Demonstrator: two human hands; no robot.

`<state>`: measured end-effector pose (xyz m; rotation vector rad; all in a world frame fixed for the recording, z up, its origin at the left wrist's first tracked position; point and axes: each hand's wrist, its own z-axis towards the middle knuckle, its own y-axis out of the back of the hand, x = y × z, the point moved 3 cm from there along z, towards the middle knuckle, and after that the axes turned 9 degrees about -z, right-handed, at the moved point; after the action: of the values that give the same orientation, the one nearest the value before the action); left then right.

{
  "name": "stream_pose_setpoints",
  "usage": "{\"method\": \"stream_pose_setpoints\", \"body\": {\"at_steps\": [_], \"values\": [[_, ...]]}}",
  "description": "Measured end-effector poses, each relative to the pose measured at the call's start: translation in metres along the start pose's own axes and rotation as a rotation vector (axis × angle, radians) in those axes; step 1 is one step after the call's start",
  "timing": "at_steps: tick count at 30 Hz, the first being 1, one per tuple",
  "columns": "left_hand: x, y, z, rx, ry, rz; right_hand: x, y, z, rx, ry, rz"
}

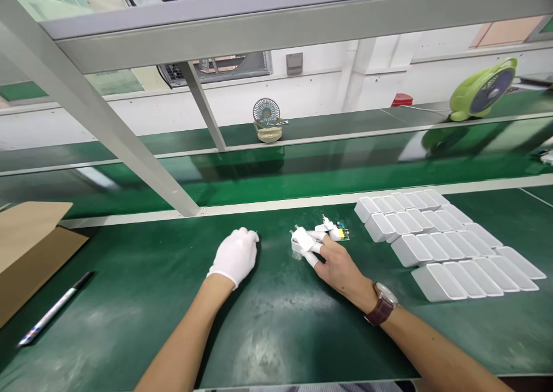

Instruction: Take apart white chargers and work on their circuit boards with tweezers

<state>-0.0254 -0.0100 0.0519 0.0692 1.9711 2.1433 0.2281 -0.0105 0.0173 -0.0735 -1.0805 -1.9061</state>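
My left hand (235,256), in a white glove, rests low over the green bench mat with its fingers curled. Whatever its fingertips pinch, if anything, is hidden. White finger cots cover fingers of my right hand (334,263), and a watch is on that wrist. Those fingers are closed around a white charger casing with plug pins (303,239), held at the mat. Just beyond the right hand lie another white plug part (328,225) and a small circuit board (343,232) with a yellow component.
Rows of white plastic casings (436,248) stand at right. A marker pen (56,308) and a cardboard box (34,259) lie at left. A metal post (142,161) rises from the bench's back edge. Behind are a small fan (266,113) and a green fan (484,91).
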Motion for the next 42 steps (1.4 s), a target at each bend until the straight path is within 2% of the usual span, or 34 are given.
{"method": "stream_pose_setpoints", "body": {"at_steps": [2,5,7,9,12,14,16,20,29,42], "values": [[0.011,0.002,0.003,-0.073,0.062,0.007,0.0,-0.004,-0.002,0.086,-0.01,0.007],[-0.006,0.0,-0.001,-0.219,-0.052,-0.172,0.0,-0.007,-0.001,0.091,-0.099,0.116],[-0.031,-0.002,-0.009,-0.262,-0.184,-0.374,0.0,-0.008,0.002,0.058,-0.258,0.353],[-0.056,-0.006,-0.018,-0.256,-0.265,-0.528,0.001,-0.013,0.003,0.073,-0.476,0.715],[-0.079,-0.006,-0.031,-0.335,-0.306,-0.638,0.011,-0.021,0.001,0.202,-0.734,1.167],[-0.084,-0.003,-0.036,-0.421,-0.325,-0.666,0.019,-0.025,-0.002,0.297,-0.798,1.275],[-0.083,0.0,-0.038,-0.472,-0.347,-0.663,0.025,-0.026,-0.005,0.342,-0.809,1.27],[-0.08,0.005,-0.038,-0.496,-0.39,-0.624,0.027,-0.029,-0.009,0.356,-0.787,1.22],[-0.08,0.01,-0.038,-0.474,-0.429,-0.666,0.026,-0.03,-0.011,0.365,-0.776,1.283],[-0.079,0.007,-0.038,-0.449,-0.448,-0.702,0.024,-0.024,-0.008,0.364,-0.733,1.158]]}}
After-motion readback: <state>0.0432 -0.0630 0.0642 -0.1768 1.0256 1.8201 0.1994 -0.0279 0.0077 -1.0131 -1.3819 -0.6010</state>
